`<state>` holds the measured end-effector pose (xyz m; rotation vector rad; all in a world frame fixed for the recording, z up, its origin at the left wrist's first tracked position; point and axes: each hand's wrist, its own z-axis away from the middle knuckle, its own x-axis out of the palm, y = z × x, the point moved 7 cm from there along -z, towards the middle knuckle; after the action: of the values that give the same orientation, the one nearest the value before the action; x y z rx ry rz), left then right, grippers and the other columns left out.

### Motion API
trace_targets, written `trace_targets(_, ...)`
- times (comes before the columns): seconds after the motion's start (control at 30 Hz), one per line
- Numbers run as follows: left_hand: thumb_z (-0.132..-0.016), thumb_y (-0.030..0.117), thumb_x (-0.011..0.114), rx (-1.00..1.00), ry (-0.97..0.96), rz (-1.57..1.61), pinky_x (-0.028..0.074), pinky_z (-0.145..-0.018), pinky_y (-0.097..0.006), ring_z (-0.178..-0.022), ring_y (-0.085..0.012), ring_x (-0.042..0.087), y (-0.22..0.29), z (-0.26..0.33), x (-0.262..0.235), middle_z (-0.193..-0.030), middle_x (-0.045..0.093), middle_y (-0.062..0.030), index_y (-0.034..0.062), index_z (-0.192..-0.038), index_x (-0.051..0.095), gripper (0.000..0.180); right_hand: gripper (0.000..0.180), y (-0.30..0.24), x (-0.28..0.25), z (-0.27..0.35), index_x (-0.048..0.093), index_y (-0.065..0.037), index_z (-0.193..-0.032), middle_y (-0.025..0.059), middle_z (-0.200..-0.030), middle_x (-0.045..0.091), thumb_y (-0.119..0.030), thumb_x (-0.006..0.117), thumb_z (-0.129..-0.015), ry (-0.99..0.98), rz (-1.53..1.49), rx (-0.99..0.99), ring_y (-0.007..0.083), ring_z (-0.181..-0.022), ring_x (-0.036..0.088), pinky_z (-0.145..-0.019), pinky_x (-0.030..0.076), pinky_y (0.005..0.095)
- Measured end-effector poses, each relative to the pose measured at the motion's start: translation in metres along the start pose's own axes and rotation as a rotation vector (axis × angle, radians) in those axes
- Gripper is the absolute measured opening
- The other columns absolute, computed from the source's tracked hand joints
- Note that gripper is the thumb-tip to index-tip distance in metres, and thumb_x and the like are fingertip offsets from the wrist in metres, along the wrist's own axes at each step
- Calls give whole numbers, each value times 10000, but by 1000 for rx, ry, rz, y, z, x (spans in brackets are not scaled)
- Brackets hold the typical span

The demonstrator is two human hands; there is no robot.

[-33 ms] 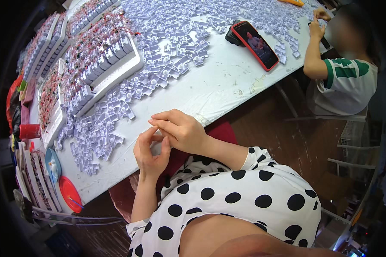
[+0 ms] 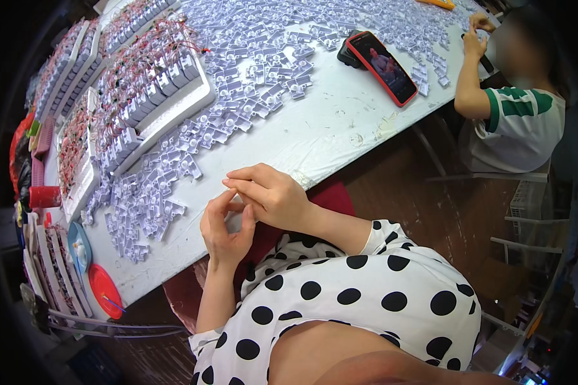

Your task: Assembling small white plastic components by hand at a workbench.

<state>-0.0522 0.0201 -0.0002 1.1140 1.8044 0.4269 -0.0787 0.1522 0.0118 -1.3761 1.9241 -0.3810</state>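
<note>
Hands meet at table [image 2: 315,138] edge: left hand [image 2: 225,228] fingers curled, right hand [image 2: 270,196] fingertips pinched; held item, if any, can't tell.

Hands [image 2: 250,212] meet at the table [image 2: 315,138] edge; plastic parts [image 2: 173,186] left, phone [image 2: 382,67] behind

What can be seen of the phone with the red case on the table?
The phone is a slim rectangular slab in a red case, lying flat and face up on the white table, set diagonally. Its screen is lit with a picture. Its upper end rests against a dark object. Small white plastic parts lie scattered near it. No hand touches it.
</note>
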Motion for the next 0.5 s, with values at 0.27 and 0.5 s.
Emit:
trace_targets(0.27,-868,-1,682,-11,-9,-4,584,-848,-369,-950,-264,697,1,-1,0,-1101,647,-175,-50,-1196,562,353,314,-1,-1,-1,720,-44,-1075,85,-1076,694,-16,682,-765,-2,5,3,230,-891,671,-715,574,315)
trace_targets(0.5,-865,2,686,-10,-8,-11,585,-840,-368,-904,-248,701,1,-1,0,-1089,652,-173,-47,-1192,563,353,317,0,0,1,719,-45,-1075,81,-1077,694,-15,681,-762,-4,10,4,231,-891,670,-719,573,317)
